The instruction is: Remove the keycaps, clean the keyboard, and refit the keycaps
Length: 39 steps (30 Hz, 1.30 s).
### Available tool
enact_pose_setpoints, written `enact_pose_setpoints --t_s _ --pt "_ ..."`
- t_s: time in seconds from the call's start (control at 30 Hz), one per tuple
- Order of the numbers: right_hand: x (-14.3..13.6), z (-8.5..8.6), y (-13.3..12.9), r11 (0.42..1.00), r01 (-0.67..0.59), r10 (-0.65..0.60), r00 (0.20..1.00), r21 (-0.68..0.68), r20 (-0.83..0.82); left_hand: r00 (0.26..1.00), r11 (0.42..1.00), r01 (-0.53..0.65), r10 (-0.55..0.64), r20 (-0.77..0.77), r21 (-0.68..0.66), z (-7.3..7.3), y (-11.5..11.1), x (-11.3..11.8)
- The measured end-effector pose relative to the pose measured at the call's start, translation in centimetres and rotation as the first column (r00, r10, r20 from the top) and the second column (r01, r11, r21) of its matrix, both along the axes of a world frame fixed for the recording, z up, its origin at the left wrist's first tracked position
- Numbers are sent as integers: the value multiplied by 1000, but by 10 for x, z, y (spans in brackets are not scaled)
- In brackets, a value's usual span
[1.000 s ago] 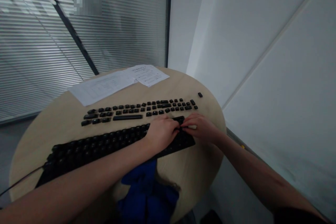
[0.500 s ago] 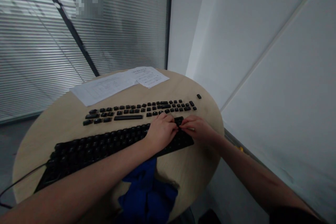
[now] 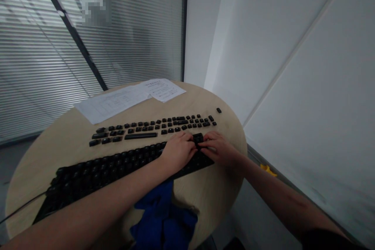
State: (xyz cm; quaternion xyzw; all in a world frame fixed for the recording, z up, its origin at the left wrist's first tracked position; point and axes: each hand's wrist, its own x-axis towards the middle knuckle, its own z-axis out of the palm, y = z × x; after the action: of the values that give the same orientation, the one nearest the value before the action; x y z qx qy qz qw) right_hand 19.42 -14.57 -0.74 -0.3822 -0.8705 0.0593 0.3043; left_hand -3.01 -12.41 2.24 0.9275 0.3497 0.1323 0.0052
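A black keyboard [image 3: 111, 168] lies slanted across the near side of the round table. Over its right part, my left hand [image 3: 180, 150] is closed, fingertips bent down to the keys. My right hand [image 3: 219, 146] comes in from the right edge, its fingers drawn together close to the left fingertips. Whatever sits between the fingers of either hand is too small or hidden to make out. Behind the keyboard, loose black keycaps [image 3: 145, 129] are laid out in rows, with a long space bar keycap [image 3: 140, 136] among them.
Printed paper sheets [image 3: 117, 101] lie at the back of the round table [image 3: 202, 99]. A single keycap [image 3: 218, 110] sits apart at the far right. Blue cloth [image 3: 164, 218] is at the near edge. The keyboard cable [image 3: 22, 208] runs off left. A white wall [image 3: 293, 97] stands at the right.
The view has shifted slightly. Both hands stay at the keyboard's right end; my right fingers have shifted a little, and the pale bit seen at them earlier no longer shows.
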Motion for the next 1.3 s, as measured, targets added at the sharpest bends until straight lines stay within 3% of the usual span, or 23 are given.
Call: enact_pose_setpoints --t_s 0.07,0.13,0.17,0.23,0.33,0.53,0.67,0.77,0.87,0.97,1.13,1.2,1.3 --pt "12 12 13 998 53 -52 995 18 -91 1000 1000 17 -17 -9 -7 3 2 1" --pt "32 27 39 969 246 -244 954 -7 -174 999 999 46 -47 -6 -17 7 2 -1" --pt "44 33 55 919 391 -393 901 -48 -183 998 998 60 -60 0 -21 9 1 -5" --pt "67 41 90 729 657 -673 739 -192 -27 998 997 68 -68 8 -19 10 -2 -15" --pt "87 36 131 616 746 -751 653 -253 95 999 999 36 -37 -21 -10 4 -7 -36" --pt "81 13 157 548 788 -771 606 -282 195 992 999 -2 -5 -124 -53 -16 -12 -57" --pt "71 25 132 561 778 -767 617 -282 176 991 998 -11 3 -134 -60 -19 -10 -50" --pt "54 30 76 614 726 -738 667 -310 100 993 999 -22 16 -114 -50 -20 -5 -44" --pt "26 22 12 710 582 -657 750 -395 -77 995 999 -23 19 -101 -44 -22 -2 -40" --pt "-4 12 -27 681 618 -695 714 -393 -81 996 999 -18 15 -87 -32 -23 -2 -37" --pt "-31 11 -32 613 713 -753 658 -340 23 999 1000 -21 21 -30 -11 -4 -10 -45" --pt "-35 12 -30 610 721 -752 658 -328 48 999 1000 12 -12 29 2 13 -13 -61" --pt "-40 12 -33 624 735 -745 662 -266 82 991 999 -7 2 137 36 38 -14 -102"
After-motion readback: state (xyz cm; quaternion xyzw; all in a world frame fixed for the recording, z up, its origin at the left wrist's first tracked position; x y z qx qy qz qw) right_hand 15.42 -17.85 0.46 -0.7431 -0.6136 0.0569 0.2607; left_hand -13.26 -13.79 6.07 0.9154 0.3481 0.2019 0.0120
